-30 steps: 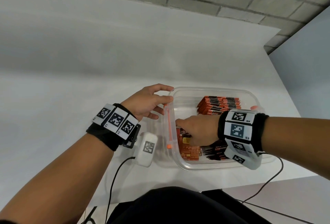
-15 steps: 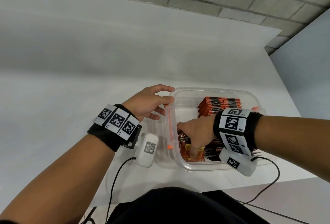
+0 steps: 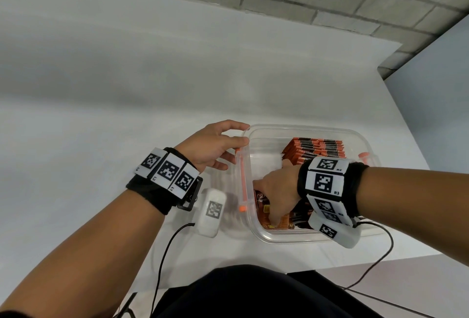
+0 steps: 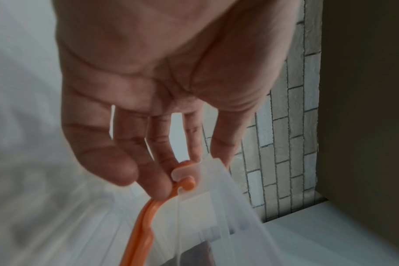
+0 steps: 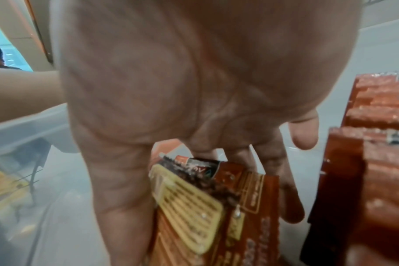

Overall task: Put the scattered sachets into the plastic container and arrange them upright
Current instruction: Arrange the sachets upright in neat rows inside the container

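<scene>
A clear plastic container [image 3: 291, 237] with orange latches sits on the white table near me. Red-orange sachets [image 3: 316, 149] stand upright in a row at its far side, and they also show in the right wrist view [image 5: 376, 162]. My right hand [image 3: 275, 192] reaches down into the near-left part and grips a bunch of sachets [image 5: 216, 207] between thumb and fingers [image 5: 289, 207]. More dark-edged sachets [image 3: 300, 216] lie under my right wrist, partly hidden. My left hand [image 3: 215, 147] rests with fairly straight fingers [image 4: 159, 189] against the orange latch [image 4: 143, 225] at the far-left rim corner.
The white table [image 3: 127, 89] stretches left and back to a brick wall [image 3: 330, 0]. Its right edge [image 3: 411, 127] runs just past the container, and its front edge is at my lap. Black cables [image 3: 380, 254] trail from the wrist cameras.
My right hand has turned its fingers downward and pushed the held sachets lower toward the container's near wall. The left hand stays on the rim corner.
</scene>
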The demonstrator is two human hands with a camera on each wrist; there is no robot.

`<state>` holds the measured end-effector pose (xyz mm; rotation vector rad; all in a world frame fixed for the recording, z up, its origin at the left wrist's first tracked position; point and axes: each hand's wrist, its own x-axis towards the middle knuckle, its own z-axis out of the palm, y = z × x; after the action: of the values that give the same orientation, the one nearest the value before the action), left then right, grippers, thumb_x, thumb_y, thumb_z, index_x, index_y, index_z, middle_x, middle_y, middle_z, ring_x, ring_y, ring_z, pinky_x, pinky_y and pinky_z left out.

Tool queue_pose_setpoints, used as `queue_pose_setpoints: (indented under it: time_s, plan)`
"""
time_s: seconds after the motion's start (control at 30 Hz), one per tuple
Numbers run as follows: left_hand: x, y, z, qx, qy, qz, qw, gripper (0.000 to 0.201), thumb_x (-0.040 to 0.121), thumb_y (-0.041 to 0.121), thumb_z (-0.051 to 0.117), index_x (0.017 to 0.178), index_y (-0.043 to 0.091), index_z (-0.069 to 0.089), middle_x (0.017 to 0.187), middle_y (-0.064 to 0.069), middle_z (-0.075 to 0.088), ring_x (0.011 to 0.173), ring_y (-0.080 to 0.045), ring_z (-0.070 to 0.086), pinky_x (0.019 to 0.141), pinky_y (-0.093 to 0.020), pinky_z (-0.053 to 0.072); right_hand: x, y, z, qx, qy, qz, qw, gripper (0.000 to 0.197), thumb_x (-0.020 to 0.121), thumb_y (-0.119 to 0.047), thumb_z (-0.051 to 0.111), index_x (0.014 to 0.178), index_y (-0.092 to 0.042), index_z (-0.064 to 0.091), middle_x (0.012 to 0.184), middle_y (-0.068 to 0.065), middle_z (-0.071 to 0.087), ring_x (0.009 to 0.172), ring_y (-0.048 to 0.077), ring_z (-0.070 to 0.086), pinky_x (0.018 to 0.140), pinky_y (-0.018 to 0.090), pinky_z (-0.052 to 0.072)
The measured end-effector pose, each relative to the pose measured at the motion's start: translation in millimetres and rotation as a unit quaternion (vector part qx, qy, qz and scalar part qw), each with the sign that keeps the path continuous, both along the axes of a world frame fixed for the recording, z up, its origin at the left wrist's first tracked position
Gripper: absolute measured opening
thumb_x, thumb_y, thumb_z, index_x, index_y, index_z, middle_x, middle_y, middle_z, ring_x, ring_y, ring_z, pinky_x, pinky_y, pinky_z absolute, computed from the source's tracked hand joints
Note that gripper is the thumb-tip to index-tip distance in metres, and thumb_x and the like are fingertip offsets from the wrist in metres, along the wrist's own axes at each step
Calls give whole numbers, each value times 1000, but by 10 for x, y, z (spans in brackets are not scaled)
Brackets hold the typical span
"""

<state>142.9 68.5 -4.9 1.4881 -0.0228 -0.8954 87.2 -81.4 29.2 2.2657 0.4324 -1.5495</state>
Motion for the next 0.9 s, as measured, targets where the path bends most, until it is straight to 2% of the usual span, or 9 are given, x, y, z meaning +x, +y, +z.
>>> queue_pose_setpoints:
  time_s: [0.1, 0.17, 0.3, 0.4, 0.6, 0.73, 0.9]
  plan:
    - [-5, 1, -2, 0, -2, 1, 1000, 26, 89, 26, 67, 113, 35, 63, 91, -2, 65, 66, -14, 61, 59, -26, 48, 11, -18, 34, 5, 14, -30, 999, 84, 77, -48, 69, 145, -25, 25, 130, 0, 53, 116, 22, 51, 107, 46, 31]
    - [-8, 0, -4, 1, -2, 1, 1000, 26, 89, 26, 67, 113, 36, 63, 92, -3, 65, 67, -14, 61, 60, -26, 48, 14, -28, 50, 6, 22, -39, 999, 81, 78, -48, 69, 144, -24, 27, 128, 0, 54, 111, 21, 52, 103, 43, 37]
    - [-1, 0, -6, 0, -1, 0, 1000, 26, 89, 26, 66, 113, 36, 63, 92, -3, 65, 67, -14, 60, 60, -26, 49, -18, -35, 34, -7, -6, -7, 1000, 79, 79, -50, 67, 142, -21, 28, 119, 1, 57, 101, 20, 52, 102, 43, 36]
    - [3, 0, -8, -1, -1, -1, 1000, 27, 89, 25, 66, 114, 35, 62, 92, -3, 64, 66, -14, 61, 60, -26, 49, -30, -42, 22, -18, -5, -5, 1000, 81, 79, -52, 66, 142, -19, 27, 119, 2, 57, 96, 20, 50, 105, 45, 34]
    - [0, 4, -7, -3, 2, 2, 1000, 27, 89, 25, 67, 114, 35, 62, 92, -3, 65, 64, -13, 61, 60, -26, 49, 18, -79, -2, 16, 14, -43, 999, 87, 76, -48, 72, 144, -18, 26, 128, 4, 53, 113, 23, 52, 104, 42, 40]
    - [0, 0, -8, -1, 3, 0, 1000, 28, 89, 25, 67, 115, 34, 62, 92, -3, 65, 66, -13, 61, 60, -26, 49, 39, -88, -27, 28, 21, -57, 998, 89, 72, -46, 76, 143, -21, 29, 129, 2, 53, 114, 22, 52, 104, 42, 39]
    - [2, -18, -10, -1, 2, -5, 1000, 28, 89, 25, 66, 115, 34, 62, 91, -3, 65, 65, -13, 60, 61, -26, 49, 32, -78, -19, 40, 22, -46, 998, 78, 70, -44, 78, 135, -20, 41, 121, -1, 58, 109, 20, 55, 101, 41, 42]
